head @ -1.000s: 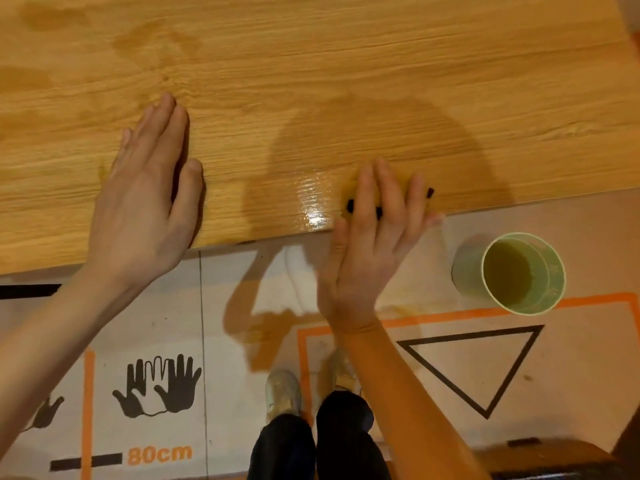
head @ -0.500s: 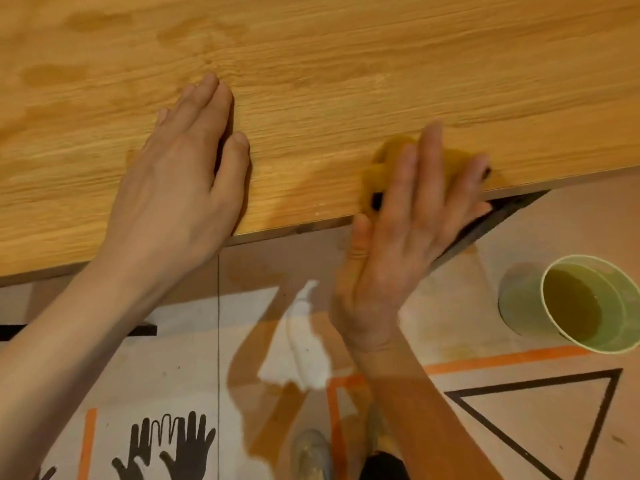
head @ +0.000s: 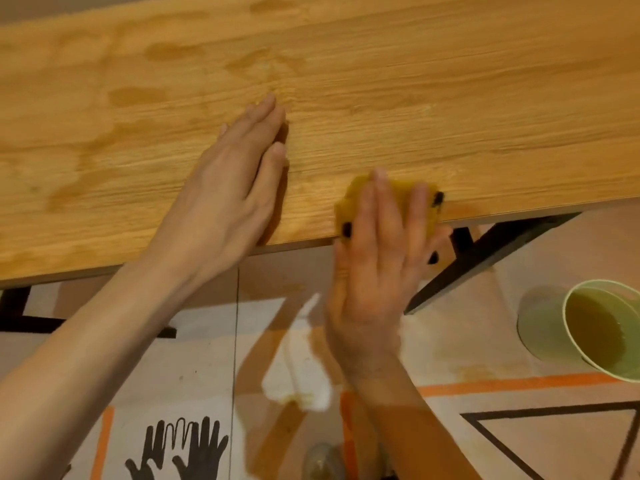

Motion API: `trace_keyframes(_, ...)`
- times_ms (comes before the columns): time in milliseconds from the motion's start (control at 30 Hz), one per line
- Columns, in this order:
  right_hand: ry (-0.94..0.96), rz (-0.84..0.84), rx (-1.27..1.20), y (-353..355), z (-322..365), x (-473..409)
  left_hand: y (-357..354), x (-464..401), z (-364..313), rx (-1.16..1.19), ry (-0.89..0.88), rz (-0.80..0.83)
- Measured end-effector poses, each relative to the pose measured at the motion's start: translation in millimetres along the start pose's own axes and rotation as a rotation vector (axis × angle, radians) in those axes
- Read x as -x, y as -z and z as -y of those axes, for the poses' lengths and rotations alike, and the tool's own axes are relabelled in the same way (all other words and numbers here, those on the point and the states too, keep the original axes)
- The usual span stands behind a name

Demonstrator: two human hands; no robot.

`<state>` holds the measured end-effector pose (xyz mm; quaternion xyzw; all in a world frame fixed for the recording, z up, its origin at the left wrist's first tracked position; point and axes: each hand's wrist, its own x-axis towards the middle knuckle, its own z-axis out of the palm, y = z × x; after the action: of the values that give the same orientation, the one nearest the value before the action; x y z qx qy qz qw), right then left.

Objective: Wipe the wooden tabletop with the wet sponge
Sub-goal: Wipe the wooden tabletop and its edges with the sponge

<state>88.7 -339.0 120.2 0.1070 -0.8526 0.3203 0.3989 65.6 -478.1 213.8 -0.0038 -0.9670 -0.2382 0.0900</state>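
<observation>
Two hands are on the wooden tabletop (head: pixel 415 98), and we are partway through the wipe, by our reckoning. Our left hand (head: pixel 235 188) lies flat, fingers straight and together, gripping nothing, only bracing on the wood. Our right hand (head: pixel 374 268) presses the wet sponge (head: pixel 356 195) down at the table's near edge, fingers extended and slightly spread over it; part of the sponge sits over the lip. Damp, darker patches (head: pixel 131 98) show on the left and far parts of the surface, which suggests those areas have had water on them. The stretch to the right looks dry and likely remains to be wiped. Below on the floor stands a green cup (head: pixel 547 327) holding liquid.
</observation>
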Motion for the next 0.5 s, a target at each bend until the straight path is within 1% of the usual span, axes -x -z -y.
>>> trace_keyframes(33, 0.069, -0.011, -0.013, -5.5, 20.1, 7.8, 6.4, 1.7, 9.2, -0.025, -0.019, 0.005)
trace_keyframes(67, 0.122, 0.0, -0.022, -5.7, 24.5, 7.0, 12.4, 4.4, 20.2, -0.05, -0.028, 0.009)
trace_keyframes(133, 0.242, 0.061, 0.009, 4.2, 1.5, 0.1, 24.8, 12.5, 46.3, -0.087, 0.002, 0.014)
trace_keyframes(167, 0.271, 0.1, 0.03, 13.7, -14.5, -4.9, 30.1, 17.6, 59.7, -0.098, 0.034, 0.013)
trace_keyframes(200, 0.254, 0.127, 0.044, 24.7, -29.3, -10.3, 34.6, 22.4, 71.9, -0.097, 0.07, 0.006)
trace_keyframes(233, 0.198, 0.131, 0.04, 35.1, -42.6, -15.4, 37.8, 26.8, 82.0, -0.083, 0.106, -0.009)
trace_keyframes(333, -0.038, 0.074, -0.027, 46.1, -52.6, -21.8, 41.7, 32.0, 93.6, -0.055, 0.156, -0.049)
trace_keyframes(400, -0.049, 0.061, -0.05, 36.6, -29.7, -15.7, 40.4, 32.8, 90.4, -0.069, 0.145, -0.049)
trace_keyframes(500, 0.059, 0.128, -0.093, 7.0, 28.7, 4.0, 41.1, 31.2, 86.4, -0.094, 0.144, -0.041)
